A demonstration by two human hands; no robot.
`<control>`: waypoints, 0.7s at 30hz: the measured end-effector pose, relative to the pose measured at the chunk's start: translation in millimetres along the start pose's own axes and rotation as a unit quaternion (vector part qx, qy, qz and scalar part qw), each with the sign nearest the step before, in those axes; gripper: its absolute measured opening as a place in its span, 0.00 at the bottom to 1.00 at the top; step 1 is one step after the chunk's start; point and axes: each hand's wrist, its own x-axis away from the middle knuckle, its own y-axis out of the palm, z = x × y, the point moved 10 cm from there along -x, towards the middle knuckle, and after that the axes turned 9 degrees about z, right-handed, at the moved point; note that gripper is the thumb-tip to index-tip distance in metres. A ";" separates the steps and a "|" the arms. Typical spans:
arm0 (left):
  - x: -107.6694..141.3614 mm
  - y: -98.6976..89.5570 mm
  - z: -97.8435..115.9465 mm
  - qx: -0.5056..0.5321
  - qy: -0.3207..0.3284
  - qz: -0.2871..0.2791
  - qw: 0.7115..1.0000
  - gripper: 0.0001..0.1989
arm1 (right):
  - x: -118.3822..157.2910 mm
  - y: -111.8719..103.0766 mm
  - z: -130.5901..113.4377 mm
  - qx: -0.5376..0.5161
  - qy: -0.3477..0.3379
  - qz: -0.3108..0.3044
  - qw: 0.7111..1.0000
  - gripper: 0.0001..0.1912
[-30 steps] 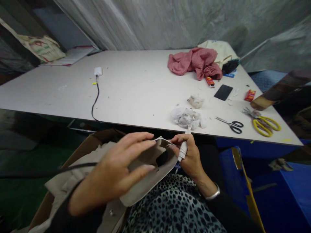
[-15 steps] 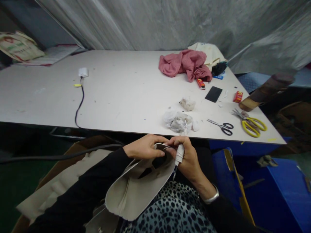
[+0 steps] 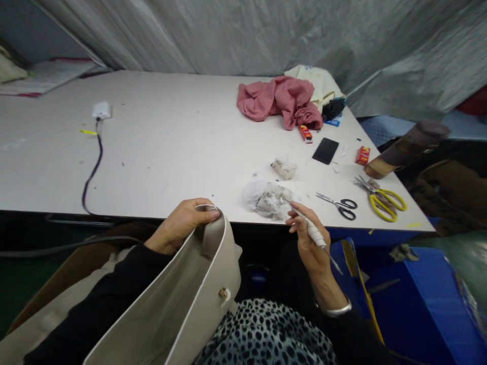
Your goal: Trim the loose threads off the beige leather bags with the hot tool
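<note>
My left hand (image 3: 192,223) pinches the top edge of a cream bag (image 3: 218,274), its thumb inside and its fingers outside. The bag lies tilted over my lap, its mouth facing up, a small gold-coloured stud on its outer face. In my right hand (image 3: 312,248) is a thin metal tool (image 3: 316,234) with a white-wrapped handle, a pointed end sticking out at each side. Its upper tip is at a greyish lump in clear plastic (image 3: 272,198) by the table's front edge; whether they touch I cannot tell.
On the white table (image 3: 163,137) are black-handled scissors (image 3: 342,205), yellow-handled scissors (image 3: 386,200), a black flat slab (image 3: 325,151), small red boxes (image 3: 362,155) and a pink cloth (image 3: 279,101). A blue bin (image 3: 422,294) stands at right, below the table.
My right hand has left the bag and moved right, up to the plastic-wrapped lump, with the tool. My left hand has shifted left with the bag, whose mouth now opens wider.
</note>
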 end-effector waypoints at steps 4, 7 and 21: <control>10.9 48.5 -29.5 -0.049 0.005 -0.021 0.999 0.12 | -11.7 -8.3 14.2 0.054 0.030 0.039 0.997 0.16; 23.1 81.8 -49.2 -0.092 0.014 -0.037 0.995 0.09 | -12.5 -1.3 20.5 0.062 0.040 0.029 0.997 0.15; 33.1 89.4 -39.0 -0.102 0.058 -0.027 0.993 0.07 | -19.4 8.8 36.7 0.099 0.001 0.019 0.995 0.15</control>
